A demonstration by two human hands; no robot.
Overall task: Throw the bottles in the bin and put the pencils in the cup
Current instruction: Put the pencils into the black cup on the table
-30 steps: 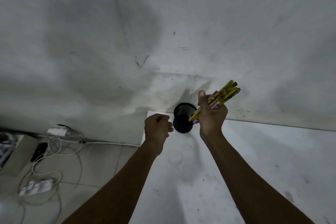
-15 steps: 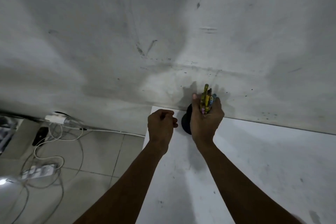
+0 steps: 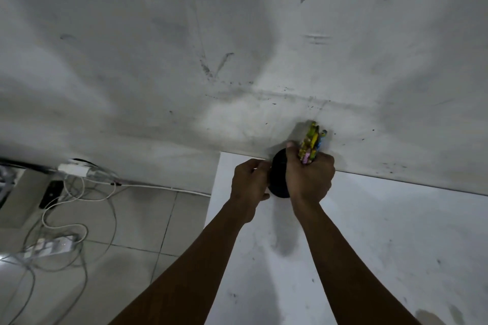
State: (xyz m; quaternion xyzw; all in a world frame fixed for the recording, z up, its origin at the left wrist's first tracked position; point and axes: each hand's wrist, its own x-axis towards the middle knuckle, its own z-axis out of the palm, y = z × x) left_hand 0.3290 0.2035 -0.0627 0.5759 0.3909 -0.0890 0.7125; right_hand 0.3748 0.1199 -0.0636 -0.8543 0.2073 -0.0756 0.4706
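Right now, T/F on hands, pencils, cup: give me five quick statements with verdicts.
1. The right hand grips a bundle of pencils. True.
2. The pencils lie flat on the white table. False: they stand nearly upright in the fist, above the black cup.
3. The cup stands at the table's far left corner, near the wall. True.
4. The left hand holds a bottle. False: it is closed, beside the cup; no bottle shows.
5. Cables lie on the tiled floor. True.
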